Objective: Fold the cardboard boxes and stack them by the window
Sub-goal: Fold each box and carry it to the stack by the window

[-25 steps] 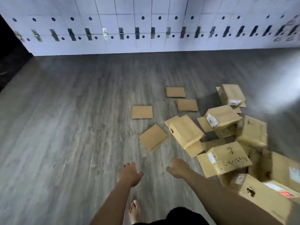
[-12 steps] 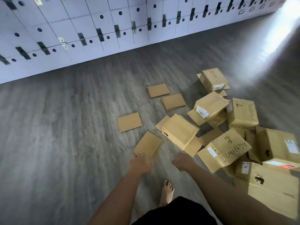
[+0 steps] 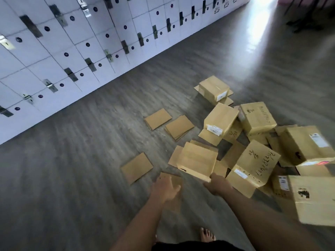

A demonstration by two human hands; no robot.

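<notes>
Several brown cardboard boxes lie in a loose pile on the grey floor at the right, among them one with handwriting (image 3: 253,163) and a large near one (image 3: 315,200). An opened box (image 3: 196,159) lies tilted at the pile's left edge. My right hand (image 3: 218,184) touches its near corner, thumb apart from the fingers. My left hand (image 3: 165,189) hovers with spread fingers over a flat cardboard piece (image 3: 175,178). Other flattened pieces lie to the left (image 3: 136,168) and farther off (image 3: 158,118), (image 3: 179,126).
A wall of white lockers (image 3: 72,42) runs along the left and far side. Bright light falls on the floor (image 3: 261,33) at the far right. My bare foot (image 3: 207,234) stands on the floor below the hands. Bare floor stretches to the left.
I have stepped closer to the pile and my view has turned. Both hands moved forward; the right hand now reaches the tilted box's corner, the left is over a flat piece.
</notes>
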